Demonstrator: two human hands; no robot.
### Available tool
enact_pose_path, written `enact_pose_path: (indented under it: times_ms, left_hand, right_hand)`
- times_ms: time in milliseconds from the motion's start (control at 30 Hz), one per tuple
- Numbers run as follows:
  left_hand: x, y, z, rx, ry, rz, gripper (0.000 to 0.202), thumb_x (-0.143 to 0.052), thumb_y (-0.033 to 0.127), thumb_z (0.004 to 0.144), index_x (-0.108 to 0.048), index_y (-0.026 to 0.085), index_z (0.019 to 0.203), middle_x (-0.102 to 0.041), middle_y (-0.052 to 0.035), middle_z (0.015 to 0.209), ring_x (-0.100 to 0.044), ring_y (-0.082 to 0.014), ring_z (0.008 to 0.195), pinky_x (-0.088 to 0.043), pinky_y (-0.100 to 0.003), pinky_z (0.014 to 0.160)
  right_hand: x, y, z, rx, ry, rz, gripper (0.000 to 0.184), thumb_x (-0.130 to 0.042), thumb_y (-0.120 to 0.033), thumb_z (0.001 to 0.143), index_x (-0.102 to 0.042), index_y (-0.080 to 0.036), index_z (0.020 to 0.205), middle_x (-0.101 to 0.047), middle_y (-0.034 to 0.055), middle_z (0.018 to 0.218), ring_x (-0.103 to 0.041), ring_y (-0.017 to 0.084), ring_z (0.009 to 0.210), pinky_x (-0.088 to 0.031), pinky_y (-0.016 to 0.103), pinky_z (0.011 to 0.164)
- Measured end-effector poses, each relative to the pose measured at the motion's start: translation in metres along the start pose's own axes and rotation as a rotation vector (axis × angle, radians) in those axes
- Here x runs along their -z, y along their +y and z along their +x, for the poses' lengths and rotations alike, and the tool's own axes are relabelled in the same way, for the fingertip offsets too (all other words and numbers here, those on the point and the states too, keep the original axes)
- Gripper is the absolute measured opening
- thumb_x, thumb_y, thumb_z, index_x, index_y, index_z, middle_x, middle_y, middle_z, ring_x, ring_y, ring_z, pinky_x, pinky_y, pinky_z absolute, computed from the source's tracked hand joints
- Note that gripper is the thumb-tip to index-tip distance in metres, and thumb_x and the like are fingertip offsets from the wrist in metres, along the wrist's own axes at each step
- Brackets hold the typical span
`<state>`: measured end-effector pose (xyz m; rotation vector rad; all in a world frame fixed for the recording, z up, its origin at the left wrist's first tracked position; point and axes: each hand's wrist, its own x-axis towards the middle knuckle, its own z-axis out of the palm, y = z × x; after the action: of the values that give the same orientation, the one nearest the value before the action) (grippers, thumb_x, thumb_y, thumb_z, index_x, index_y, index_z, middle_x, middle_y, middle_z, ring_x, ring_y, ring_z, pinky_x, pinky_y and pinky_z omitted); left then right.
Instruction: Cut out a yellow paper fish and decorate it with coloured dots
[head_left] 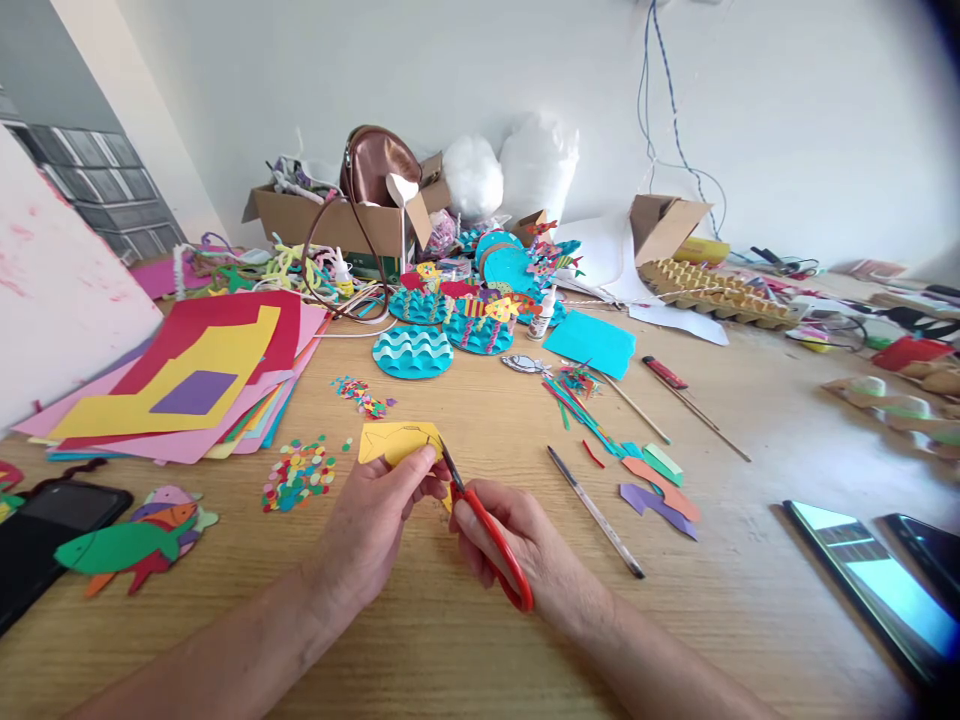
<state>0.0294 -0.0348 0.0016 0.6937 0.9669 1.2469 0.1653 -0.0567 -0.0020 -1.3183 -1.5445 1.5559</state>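
Observation:
My left hand (386,515) pinches a piece of yellow paper (379,441) that has a fish outline drawn on it in dark pen. My right hand (510,535) is closed around a pair of red-handled scissors (504,555). Their blades meet the right end of the yellow paper, close to my left fingertips. Below the blades, a small yellow bit of paper shows between the hands. To the left lie round paper dots (300,475), and farther off a pile of small confetti pieces (364,398). A pen (596,512) rests on the table right of my right hand.
Coloured sheets (289,335) are stacked at the left, with cut paper fish (124,545) nearer me. Blue wave-decorated discs (412,352), a glue bottle (541,315) and a turquoise sheet (592,343) stand or lie ahead. Paper offcuts (660,495) and a phone (862,580) are at right.

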Motion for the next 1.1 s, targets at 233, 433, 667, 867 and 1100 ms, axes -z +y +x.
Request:
enact_pose_path:
  times_ms: [233, 433, 667, 867, 1100]
  left_hand:
    - [-0.0009, 0.0009, 0.0009, 0.021, 0.006, -0.014, 0.010, -0.071, 0.023, 0.059, -0.067, 0.015, 0.065, -0.066, 0.0001, 0.066, -0.058, -0.0108, 0.060, -0.049, -0.020, 0.056]
    - [0.0002, 0.0023, 0.0002, 0.029, -0.003, -0.010, 0.010, -0.071, 0.023, 0.059, -0.067, 0.016, 0.065, -0.067, 0.0006, 0.067, -0.059, -0.0108, 0.060, -0.050, -0.021, 0.058]
    - [-0.0002, 0.0041, 0.0016, 0.040, 0.013, 0.005, 0.011, -0.071, 0.023, 0.057, -0.068, 0.015, 0.064, -0.067, 0.0002, 0.065, -0.060, -0.0113, 0.060, -0.050, -0.020, 0.057]
    - [0.0003, 0.0041, 0.0016, 0.038, 0.003, 0.019, 0.012, -0.071, 0.024, 0.057, -0.068, 0.015, 0.065, -0.067, -0.0005, 0.066, -0.060, -0.0120, 0.061, -0.051, -0.021, 0.058]
    - [-0.0009, 0.0049, -0.0006, 0.027, -0.004, 0.035, 0.011, -0.070, 0.024, 0.058, -0.067, 0.015, 0.064, -0.067, -0.0003, 0.065, -0.059, -0.0116, 0.061, -0.050, -0.021, 0.058]
  right_hand:
    - [0.0002, -0.0008, -0.0010, 0.005, 0.006, 0.000, 0.046, -0.045, -0.057, 0.080, -0.040, -0.018, 0.057, -0.043, -0.0045, 0.046, -0.038, 0.006, 0.042, -0.029, 0.017, 0.039]
    - [0.0012, 0.0010, -0.0010, 0.005, -0.001, -0.009, 0.043, -0.045, -0.054, 0.081, -0.041, -0.018, 0.058, -0.044, -0.0046, 0.047, -0.039, 0.005, 0.041, -0.029, 0.016, 0.038]
    - [0.0018, 0.0020, -0.0011, 0.007, 0.000, 0.000, 0.042, -0.046, -0.051, 0.082, -0.040, -0.018, 0.057, -0.043, -0.0053, 0.045, -0.037, 0.005, 0.040, -0.028, 0.016, 0.037]
    - [0.0021, 0.0039, 0.0000, 0.012, -0.008, 0.014, 0.041, -0.045, -0.051, 0.082, -0.040, -0.018, 0.058, -0.043, -0.0054, 0.046, -0.037, 0.005, 0.040, -0.028, 0.016, 0.037]
    - [0.0037, -0.0026, -0.0030, 0.066, -0.039, -0.063, 0.045, -0.041, -0.054, 0.083, -0.043, -0.017, 0.059, -0.045, -0.0038, 0.049, -0.040, 0.007, 0.046, -0.031, 0.017, 0.043]
